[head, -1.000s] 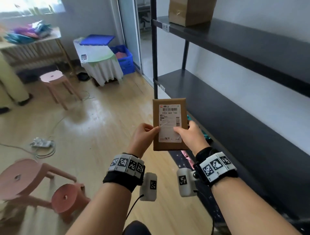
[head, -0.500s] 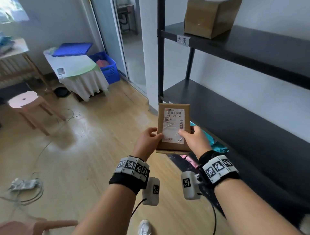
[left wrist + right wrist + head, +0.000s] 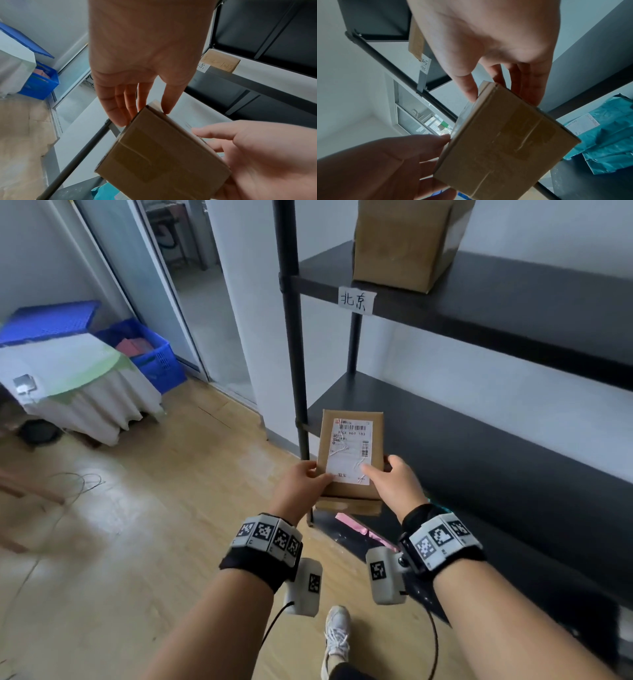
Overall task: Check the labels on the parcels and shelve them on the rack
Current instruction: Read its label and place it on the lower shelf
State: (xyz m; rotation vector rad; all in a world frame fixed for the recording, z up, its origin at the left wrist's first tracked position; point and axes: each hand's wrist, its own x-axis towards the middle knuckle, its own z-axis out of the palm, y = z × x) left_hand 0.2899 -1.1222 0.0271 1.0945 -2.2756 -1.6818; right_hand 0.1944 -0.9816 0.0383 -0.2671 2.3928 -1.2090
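Two hands: left hand [image 3: 301,484] and right hand [image 3: 394,482] pinch parcel [image 3: 349,453] at its near corners.
Handling: stiff, probably light cardboard; hold by edges.
Rack [image 3: 479,440]: just beyond.

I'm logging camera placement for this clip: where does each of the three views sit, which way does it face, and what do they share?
Head: worn on the head, facing forward and down at the parcel before the rack; both forearms, left hand, right hand and a shoe show.
Left wrist: under the left hand, looking along its fingers at the parcel's underside.
Right wrist: under the right hand, looking likewise at the parcel.
Shared: all views show the parcel, both hands and the rack.
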